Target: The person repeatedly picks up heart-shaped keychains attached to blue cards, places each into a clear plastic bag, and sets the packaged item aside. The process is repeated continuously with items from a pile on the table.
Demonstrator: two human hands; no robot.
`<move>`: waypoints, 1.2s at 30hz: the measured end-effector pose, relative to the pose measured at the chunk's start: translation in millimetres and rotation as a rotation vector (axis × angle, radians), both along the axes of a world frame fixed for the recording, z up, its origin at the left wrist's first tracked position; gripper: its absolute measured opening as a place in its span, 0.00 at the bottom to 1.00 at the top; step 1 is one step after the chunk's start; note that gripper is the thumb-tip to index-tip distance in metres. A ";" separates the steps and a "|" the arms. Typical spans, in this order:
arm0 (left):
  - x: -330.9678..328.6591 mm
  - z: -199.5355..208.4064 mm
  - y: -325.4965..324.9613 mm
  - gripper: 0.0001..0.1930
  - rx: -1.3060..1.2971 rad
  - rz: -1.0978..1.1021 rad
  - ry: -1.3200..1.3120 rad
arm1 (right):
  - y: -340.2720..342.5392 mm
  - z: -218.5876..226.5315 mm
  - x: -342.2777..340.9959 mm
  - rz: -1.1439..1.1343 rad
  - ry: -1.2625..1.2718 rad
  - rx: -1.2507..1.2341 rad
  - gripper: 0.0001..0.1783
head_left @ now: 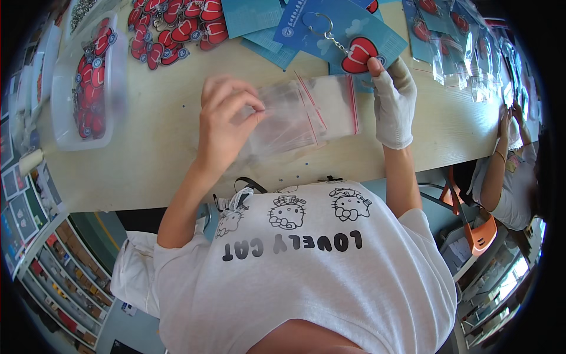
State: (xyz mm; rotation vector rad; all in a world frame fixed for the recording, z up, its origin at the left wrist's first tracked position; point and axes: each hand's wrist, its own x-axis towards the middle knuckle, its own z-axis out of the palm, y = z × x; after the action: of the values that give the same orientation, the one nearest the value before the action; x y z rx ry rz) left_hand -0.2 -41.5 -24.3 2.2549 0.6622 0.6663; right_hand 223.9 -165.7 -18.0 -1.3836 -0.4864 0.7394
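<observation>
My right hand [396,109], in a white glove that leaves the thumb tip bare, holds a blue card [359,26] at its lower right corner. Against the card lies a red heart-shaped keychain [357,55] with a short chain and a split ring; my thumb presses near its edge. My bare left hand [227,115] is closed in a pinch at the left end of some clear zip bags [283,118] with red seal lines. The bag's edge seems to be between thumb and forefinger, though those fingers are slightly blurred.
A pile of red keychains [174,29] lies at the back left, beside a clear plastic bin [62,109] with more of them. Blue cards [250,17] are stacked at the back. Bagged keychains [457,44] spread over the right side. Another person [507,177] sits at the far right.
</observation>
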 end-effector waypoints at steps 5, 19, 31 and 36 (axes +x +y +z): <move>-10.4 14.3 19.4 0.06 -0.587 -0.007 0.038 | -13.5 -2.1 18.0 0.058 -0.060 -0.029 0.19; 4.0 37.3 45.1 0.06 -0.990 -0.103 0.051 | 5.6 41.3 39.3 0.380 -0.220 -0.157 0.23; 20.3 42.9 46.9 0.06 -1.002 -0.193 0.045 | 16.8 49.9 69.7 0.323 -0.196 -0.108 0.20; 21.0 39.8 48.7 0.07 -1.046 -0.205 0.034 | 12.9 43.8 67.9 0.433 -0.099 -0.147 0.18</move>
State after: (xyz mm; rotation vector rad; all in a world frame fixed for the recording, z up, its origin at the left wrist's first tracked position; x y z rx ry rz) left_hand 20.9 7.2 15.5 1.3232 0.5855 0.1010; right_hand 291.7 -152.8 25.8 -1.4738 -0.8390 1.0764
